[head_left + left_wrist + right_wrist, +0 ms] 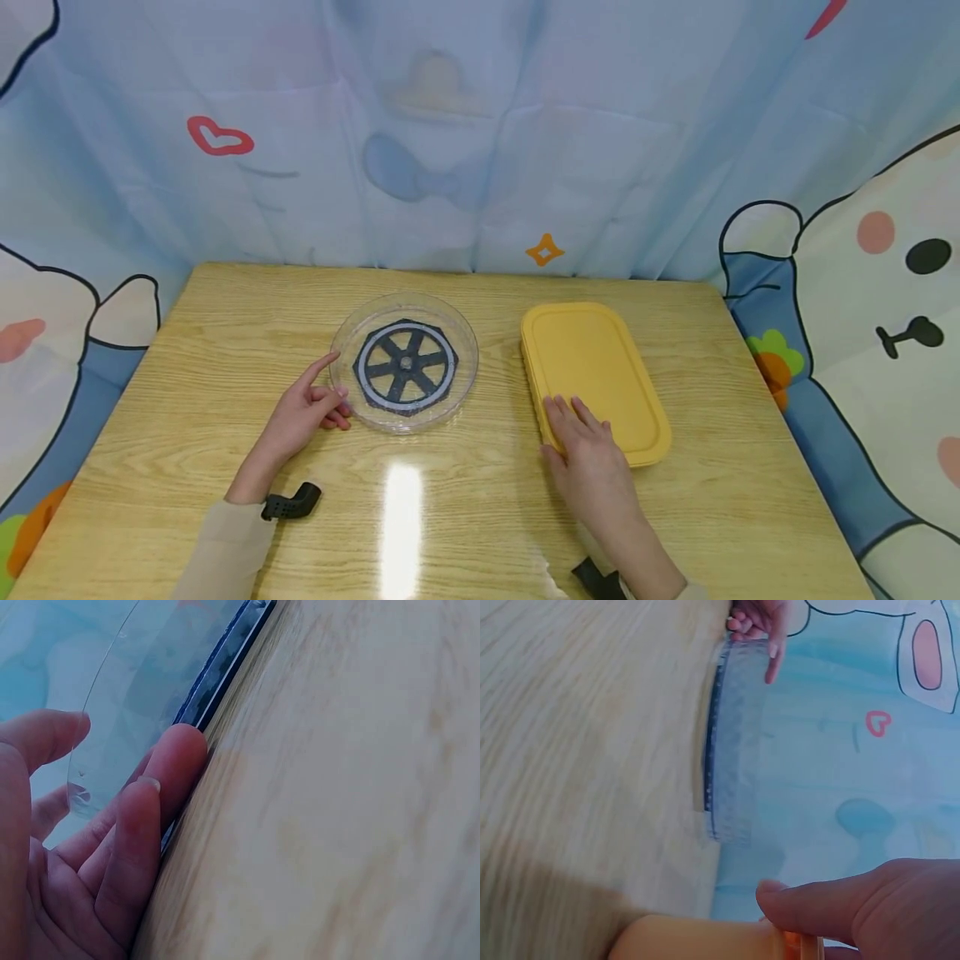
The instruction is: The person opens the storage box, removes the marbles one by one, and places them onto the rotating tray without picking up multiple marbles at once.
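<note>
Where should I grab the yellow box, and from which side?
Probably the two long sides of the yellow box, coming from left and right: it lies flat and is narrower that way. The flat top offers little to pinch. The right grip lies over its near-left corner.

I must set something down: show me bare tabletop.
Bare: pale wooden table between the round clear plastic dish and yellow rectangular lidded box, and right of that box. Crowded: the dish's left rim, by the left hand; the box's near-left part, under the right hand.
</note>
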{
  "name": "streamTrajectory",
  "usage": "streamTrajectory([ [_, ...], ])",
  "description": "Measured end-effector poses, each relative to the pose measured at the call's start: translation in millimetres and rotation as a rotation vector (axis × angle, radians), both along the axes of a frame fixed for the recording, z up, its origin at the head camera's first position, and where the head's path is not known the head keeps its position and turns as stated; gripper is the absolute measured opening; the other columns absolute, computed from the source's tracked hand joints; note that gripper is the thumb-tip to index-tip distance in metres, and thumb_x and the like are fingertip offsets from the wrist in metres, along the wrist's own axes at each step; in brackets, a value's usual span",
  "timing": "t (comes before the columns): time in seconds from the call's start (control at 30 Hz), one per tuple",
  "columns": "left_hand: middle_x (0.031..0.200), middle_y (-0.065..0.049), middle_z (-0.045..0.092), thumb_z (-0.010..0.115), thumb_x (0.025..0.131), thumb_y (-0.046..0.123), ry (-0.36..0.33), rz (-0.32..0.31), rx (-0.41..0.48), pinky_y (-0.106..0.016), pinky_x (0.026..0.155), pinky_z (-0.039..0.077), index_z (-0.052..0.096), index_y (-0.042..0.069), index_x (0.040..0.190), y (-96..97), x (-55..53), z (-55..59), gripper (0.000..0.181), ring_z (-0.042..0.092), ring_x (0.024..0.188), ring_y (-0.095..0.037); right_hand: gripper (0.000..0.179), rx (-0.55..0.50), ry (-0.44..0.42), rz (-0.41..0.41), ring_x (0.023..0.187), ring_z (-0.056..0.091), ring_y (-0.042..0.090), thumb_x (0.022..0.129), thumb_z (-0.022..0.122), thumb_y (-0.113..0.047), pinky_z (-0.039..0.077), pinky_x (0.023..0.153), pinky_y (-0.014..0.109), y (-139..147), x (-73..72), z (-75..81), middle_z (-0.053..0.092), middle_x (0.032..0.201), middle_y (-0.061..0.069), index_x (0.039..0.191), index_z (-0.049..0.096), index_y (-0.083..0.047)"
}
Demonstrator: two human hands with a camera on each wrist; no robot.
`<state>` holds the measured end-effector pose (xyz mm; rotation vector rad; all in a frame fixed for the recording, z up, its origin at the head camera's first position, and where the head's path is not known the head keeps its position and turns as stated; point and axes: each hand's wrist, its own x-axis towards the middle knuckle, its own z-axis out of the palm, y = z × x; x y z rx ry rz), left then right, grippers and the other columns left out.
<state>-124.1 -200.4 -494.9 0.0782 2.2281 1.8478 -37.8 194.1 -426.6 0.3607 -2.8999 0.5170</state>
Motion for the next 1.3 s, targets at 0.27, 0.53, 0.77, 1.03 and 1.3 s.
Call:
streamTrajectory([
  [0.27, 0.087, -0.019, 0.07, 0.059, 0.103, 0.021, 0.028, 0.019, 0.005, -0.031, 0.065, 0.055, 0.028, 0.021, 0.158, 0.1, 2.7, -3.2, 0.063, 0.071, 0.071, -0.029, 0.057, -0.092, 0.111, -0.003, 0.129, 0.053, 0.034, 0.082, 0.08, -0.002, 0.042, 0.091, 0.067, 3.5, 1.9, 14.4, 0.061, 0.134, 0.015, 0.136, 0.06, -0.002],
  [0.53, 0.086, -0.017, 0.07, 0.059, 0.103, 0.021, 0.041, 0.032, -0.013, -0.031, 0.065, 0.055, 0.03, 0.02, 0.157, 1.1, 4.5, -2.3, 0.062, 0.071, 0.07, -0.028, 0.052, -0.214, 0.334, -0.065, 0.116, 0.063, 0.036, 0.083, 0.077, 0.005, 0.051, 0.088, 0.047, 17.3, 6.3, 41.3, 0.065, 0.127, 0.017, 0.133, 0.063, -0.002],
  [0.77, 0.086, -0.018, 0.071, 0.059, 0.103, 0.022, 0.054, 0.029, -0.016, -0.031, 0.064, 0.055, 0.03, 0.019, 0.157, 3.0, 4.9, -0.7, 0.062, 0.071, 0.069, -0.027, 0.038, -0.467, 0.326, -0.37, 0.109, 0.064, 0.019, 0.098, 0.064, -0.01, 0.045, 0.075, 0.007, 42.4, 7.8, 65.2, 0.064, 0.129, 0.012, 0.136, 0.063, -0.014],
  [1.03, 0.086, -0.017, 0.071, 0.058, 0.103, 0.021, 0.059, 0.031, -0.015, -0.03, 0.064, 0.055, 0.029, 0.02, 0.158, 1.3, 7.7, -2.1, 0.063, 0.071, 0.069, -0.027, 0.032, -1.071, 0.299, -0.634, 0.121, 0.059, 0.015, 0.101, 0.059, -0.019, 0.047, 0.087, 0.017, 94.8, -3.3, 75.0, 0.06, 0.138, 0.005, 0.132, 0.066, -0.019],
  [1.3, 0.086, -0.02, 0.07, 0.056, 0.103, 0.012, 0.047, 0.03, -0.029, -0.03, 0.064, 0.054, 0.026, 0.013, 0.158, 1.1, 5.0, -1.5, 0.063, 0.07, 0.069, -0.029, 0.032, -1.69, 0.378, -0.72, 0.127, 0.052, 0.019, 0.094, 0.066, -0.013, 0.048, 0.087, 0.018, 151.2, -14.1, 55.7, 0.055, 0.141, 0.006, 0.126, 0.07, -0.008],
])
